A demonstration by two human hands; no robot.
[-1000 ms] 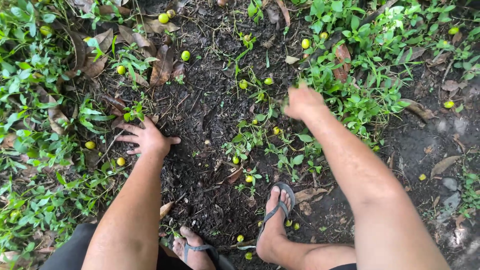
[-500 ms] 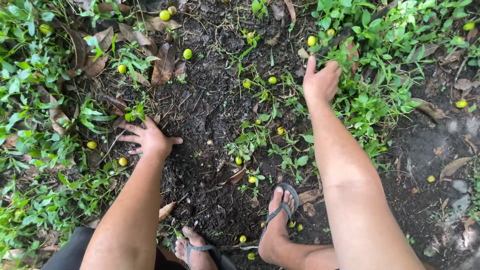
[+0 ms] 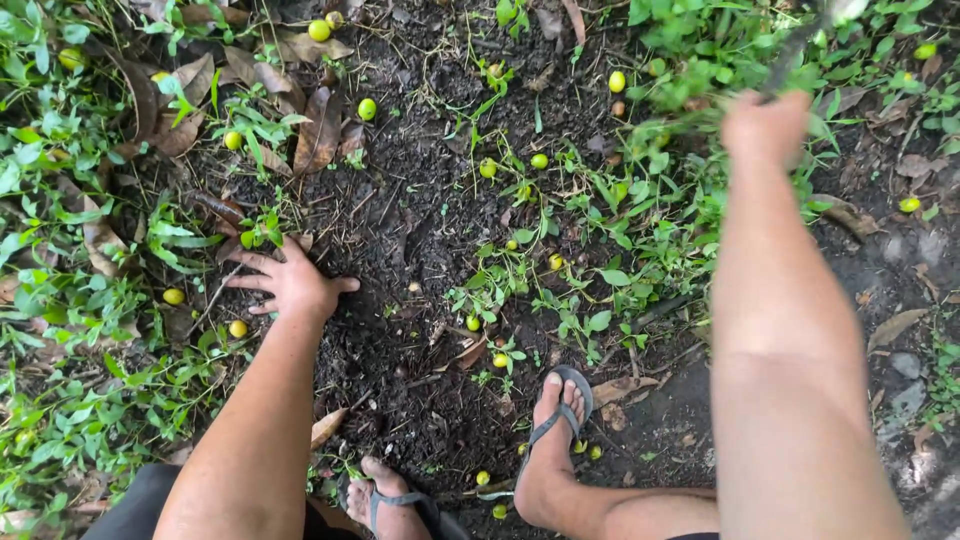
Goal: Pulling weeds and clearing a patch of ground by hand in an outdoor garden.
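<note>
- We see the left hand (image 3: 290, 282) at the left of centre, pressed flat on the dark soil (image 3: 410, 230) with its fingers spread wide, closed on nothing.
- Nearest to it lie two small yellow-green fruits: one fruit (image 3: 238, 328) just below the fingers, another fruit (image 3: 173, 296) further left among the weeds (image 3: 70, 300).
- The right hand (image 3: 765, 128) is in the upper right of the frame, blurred; it looks bunched into a fist against the green plants (image 3: 690, 60), and a thin dark stem (image 3: 800, 45) runs up from it (whether the fingers actually clasp that stem we cannot tell).
- More round fruits dot the ground: one (image 3: 319, 30) at the top left by dry brown leaves (image 3: 318, 130), one (image 3: 367, 108) a little lower, one (image 3: 617, 81) at top centre, and a few small ones (image 3: 539, 160) in the middle.
- At the bottom of the frame the person's two feet stand in grey flip-flops, the right foot (image 3: 555, 440) at centre and the left foot (image 3: 390, 495) lower, with several small fruits (image 3: 482, 477) between and beside them.
- A yellow fruit (image 3: 908, 204) sits at the right edge, well apart from both hands.
</note>
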